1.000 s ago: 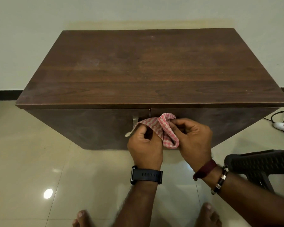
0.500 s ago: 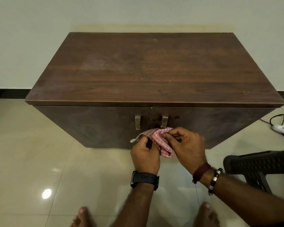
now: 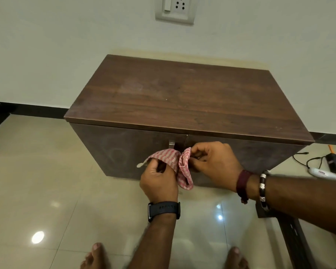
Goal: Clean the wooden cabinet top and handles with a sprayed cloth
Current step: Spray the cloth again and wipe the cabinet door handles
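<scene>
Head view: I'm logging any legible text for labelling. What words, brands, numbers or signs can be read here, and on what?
No text can be read.
White device on the floor at right: a small red and dark label, too blurred to read.
Dark watch strap on the left wrist: faint marks, not legible.
Wall socket plate: no lettering visible.
Wooden cabinet and checked cloth: no text.

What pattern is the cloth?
Red-and-white checks on the cloth, seen in the head view.
</scene>
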